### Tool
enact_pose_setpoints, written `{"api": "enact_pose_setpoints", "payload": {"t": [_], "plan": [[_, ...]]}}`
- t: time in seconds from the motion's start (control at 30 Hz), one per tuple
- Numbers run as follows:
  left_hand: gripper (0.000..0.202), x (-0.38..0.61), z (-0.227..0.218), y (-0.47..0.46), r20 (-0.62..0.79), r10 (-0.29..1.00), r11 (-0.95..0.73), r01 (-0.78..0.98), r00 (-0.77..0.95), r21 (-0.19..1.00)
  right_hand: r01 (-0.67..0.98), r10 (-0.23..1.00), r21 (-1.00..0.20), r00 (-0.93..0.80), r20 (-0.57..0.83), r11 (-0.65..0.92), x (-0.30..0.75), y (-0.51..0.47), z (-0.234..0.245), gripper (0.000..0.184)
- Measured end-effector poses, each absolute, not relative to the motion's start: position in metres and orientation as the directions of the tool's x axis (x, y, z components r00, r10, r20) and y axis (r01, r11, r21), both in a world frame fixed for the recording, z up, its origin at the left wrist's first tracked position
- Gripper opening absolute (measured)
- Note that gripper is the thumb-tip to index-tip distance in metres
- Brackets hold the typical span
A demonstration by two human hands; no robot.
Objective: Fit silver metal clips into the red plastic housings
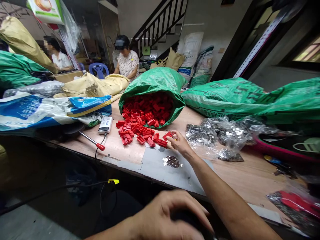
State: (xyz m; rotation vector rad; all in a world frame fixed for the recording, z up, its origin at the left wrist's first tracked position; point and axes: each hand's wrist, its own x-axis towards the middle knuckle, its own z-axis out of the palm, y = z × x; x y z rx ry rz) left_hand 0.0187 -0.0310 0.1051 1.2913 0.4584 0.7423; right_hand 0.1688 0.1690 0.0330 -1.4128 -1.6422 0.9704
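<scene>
My right hand (178, 143) reaches over the table, its thumb and fingers pinched on a small red plastic piece (168, 135) at the edge of a loose pile. More red pieces (136, 128) spill out of the mouth of a green woven sack (160, 78). Below my right hand, a small heap of shiny metal parts (172, 161) lies on a grey sheet (155, 166). Close to the camera, my left hand (172, 213) is blurred, with its fingers curled round something dark that I cannot make out.
Clear bags of metal parts (212, 133) lie right of the pile, in front of more green sacks (237, 96). At left are a white power bank (105, 125) with a cable and a red-tipped lever (100, 146). Another person (127, 61) sits across the table.
</scene>
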Motion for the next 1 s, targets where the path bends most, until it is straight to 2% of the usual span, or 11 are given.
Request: {"api": "enact_pose_setpoints", "payload": {"t": [0.03,0.1,0.2,0.3,0.4,0.53,0.63,0.73,0.83,0.9,1.0], "plan": [[0.035,0.016,0.089,-0.025,0.026,0.859,0.12,-0.252,0.511,0.96,0.389,0.991,-0.917,-0.133,0.035,0.084,0.169,0.162,0.035,0.042],[0.03,0.012,0.056,-0.014,-0.053,0.969,0.112,-0.24,0.24,0.964,0.264,0.979,-0.965,-0.202,-0.041,0.014,0.169,0.144,0.041,0.043],[0.048,0.005,0.015,-0.004,0.075,0.993,-0.075,0.004,-0.091,0.997,0.022,0.901,-0.975,-0.378,-0.213,-0.222,0.166,0.109,0.048,0.044],[0.058,-0.003,-0.004,-0.001,0.374,0.927,-0.343,0.319,-0.04,0.883,-0.01,0.758,-0.912,-0.56,-0.335,-0.41,0.162,0.076,0.049,0.039],[0.054,-0.009,-0.006,-0.002,0.527,0.841,-0.516,0.471,0.12,0.716,-0.016,0.696,-0.884,-0.624,-0.356,-0.467,0.16,0.053,0.044,0.036],[0.054,-0.011,-0.004,-0.004,0.619,0.751,-0.643,0.466,0.23,0.607,-0.034,0.676,-0.893,-0.666,-0.314,-0.448,0.163,0.037,0.036,0.038],[0.052,-0.009,-0.004,-0.007,0.637,0.722,-0.687,0.392,0.27,0.612,0.005,0.668,-0.911,-0.678,-0.307,-0.412,0.169,0.029,0.035,0.042],[0.04,-0.007,-0.002,-0.011,0.549,0.798,-0.602,0.308,0.248,0.737,0.085,0.692,-0.928,-0.643,-0.328,-0.362,0.181,0.025,0.036,0.045],[0.026,-0.004,0.002,-0.014,0.317,0.938,-0.338,0.17,0.139,0.926,0.262,0.844,-0.945,-0.447,-0.298,-0.195,0.204,0.028,0.033,0.039],[0.025,-0.003,0.005,-0.015,0.145,0.986,-0.148,0.028,0.076,0.989,0.482,0.972,-0.876,-0.197,-0.13,-0.02,0.224,0.034,0.028,0.027],[0.026,0.0,0.01,-0.017,-0.035,0.996,0.053,-0.222,0.085,0.974,0.768,0.986,-0.629,-0.014,0.165,0.116,0.252,0.045,0.018,0.015]]}}
